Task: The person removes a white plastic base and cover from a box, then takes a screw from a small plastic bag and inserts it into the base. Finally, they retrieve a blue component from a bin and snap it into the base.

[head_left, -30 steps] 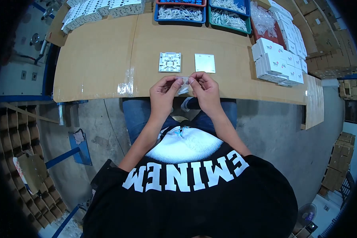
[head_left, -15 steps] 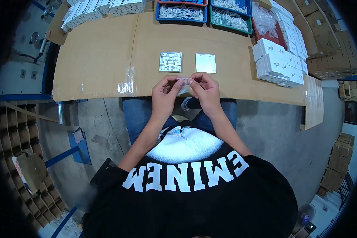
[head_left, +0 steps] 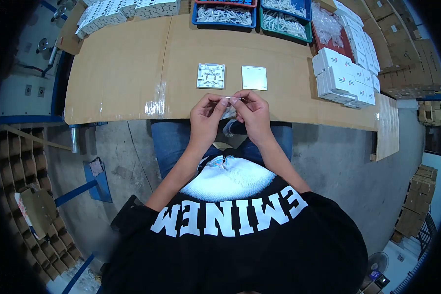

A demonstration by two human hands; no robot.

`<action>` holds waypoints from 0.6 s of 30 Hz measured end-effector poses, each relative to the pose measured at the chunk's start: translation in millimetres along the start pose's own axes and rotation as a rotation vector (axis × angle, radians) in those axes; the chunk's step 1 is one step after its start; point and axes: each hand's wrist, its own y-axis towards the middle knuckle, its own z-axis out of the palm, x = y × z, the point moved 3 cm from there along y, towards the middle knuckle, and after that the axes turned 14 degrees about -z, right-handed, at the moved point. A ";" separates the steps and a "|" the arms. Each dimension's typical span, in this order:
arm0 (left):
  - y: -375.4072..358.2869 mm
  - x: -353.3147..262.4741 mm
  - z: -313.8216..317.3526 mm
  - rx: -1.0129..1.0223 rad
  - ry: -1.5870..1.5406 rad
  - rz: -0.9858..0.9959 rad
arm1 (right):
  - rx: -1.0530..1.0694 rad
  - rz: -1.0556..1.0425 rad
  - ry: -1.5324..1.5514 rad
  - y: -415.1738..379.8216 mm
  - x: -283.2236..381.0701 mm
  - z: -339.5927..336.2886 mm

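Between both hands, at the table's front edge, is a small clear plastic bag (head_left: pixel 228 113). My left hand (head_left: pixel 206 115) pinches its upper edge on one side. On the other side my right hand (head_left: pixel 254 111) pinches the same edge, its fingertips close to those of the left. The bag's contents are too small to make out. Just beyond my left hand lies an open white square plastic box (head_left: pixel 211 76) with moulded parts inside. A flat white square cover (head_left: pixel 254 78) lies to its right, beyond my right hand.
Cardboard covers the table (head_left: pixel 117 73). At the back stand a blue tray (head_left: pixel 224 26) and a green tray (head_left: pixel 285 34) of small white parts. White boxes (head_left: pixel 345 78) are stacked at the right, and more white boxes (head_left: pixel 127 12) at the back left.
My fingertips have drawn slightly closer together along the bag's upper edge. The box and the cover have stayed in place.
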 end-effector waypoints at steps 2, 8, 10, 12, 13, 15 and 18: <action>0.1 0.0 2.3 -0.002 -0.005 -0.042 | -0.007 -0.002 -0.002 0.9 -0.2 -0.6; 3.6 4.1 -2.2 -0.066 -0.065 -0.021 | 0.000 0.052 0.052 0.4 -3.1 -1.9; 3.1 4.8 -5.9 -0.058 -0.044 -0.046 | 0.010 0.068 0.048 1.0 -2.2 -1.0; 2.8 3.0 -6.8 -0.047 -0.031 -0.055 | 0.020 0.059 0.036 1.2 -1.6 -1.8; 2.6 2.6 -6.7 -0.035 -0.018 -0.065 | 0.020 0.060 0.035 1.1 -1.6 -2.3; 4.0 3.2 -6.6 -0.025 -0.018 -0.059 | 0.030 0.081 0.062 0.2 -2.0 -3.1; 1.9 0.6 -1.1 -0.018 -0.038 -0.030 | 0.038 0.028 0.051 0.8 -4.2 -3.8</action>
